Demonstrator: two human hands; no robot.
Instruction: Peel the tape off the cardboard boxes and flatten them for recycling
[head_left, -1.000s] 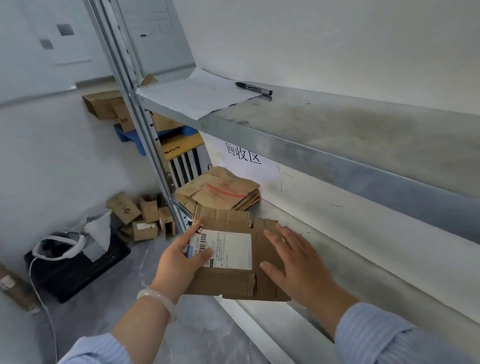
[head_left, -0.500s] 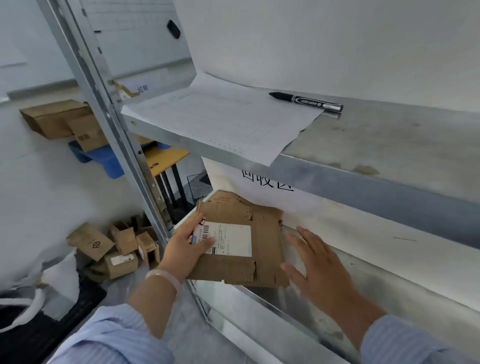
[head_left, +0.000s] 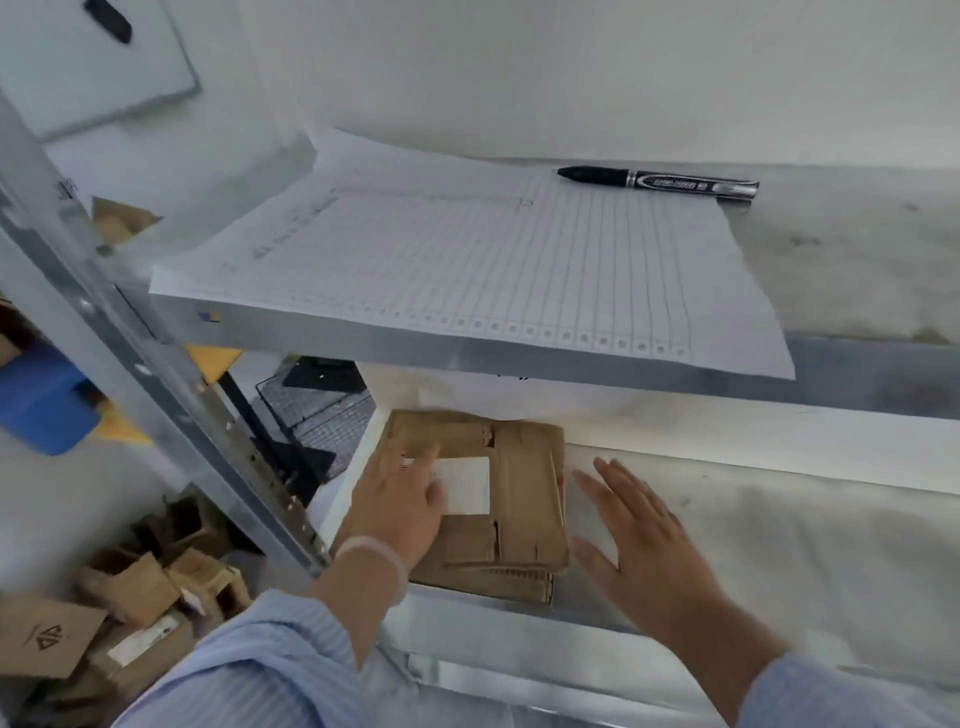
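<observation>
At the far left we see a whiteboard (head_left: 78, 67) on the wall, and low beneath it a heap of small cardboard boxes (head_left: 130, 613) on the floor, not yet flattened, some with their flaps open. A blue object (head_left: 41, 400), too blurred to name, sits above them. The metal upright (head_left: 156, 374) of the rack slants down across this side.

Just right of the upright, our left hand (head_left: 400, 509), with a pale bracelet (head_left: 374, 558) at the wrist, lies palm down on the flattened cardboard (head_left: 524, 499). Its grip is spread, fingers straight, and the fingertips reach onto the white label (head_left: 467, 486). The cardboard tops a low stack of flat pieces at the left end of the lower shelf (head_left: 779, 545), with its near edge at the shelf's front lip.

Above, a ruled sheet of paper (head_left: 467, 260) covers the left part of the upper shelf (head_left: 857, 270) and overhangs its front edge.

Our right hand (head_left: 639, 540) is just beside the stack on its right, apart from the cardboard. Its grip is spread wide and holds nothing. We cannot tell whether the palm touches the shelf.

Further right on the upper shelf, a black pen (head_left: 660, 182) lies at the paper's far corner.
</observation>
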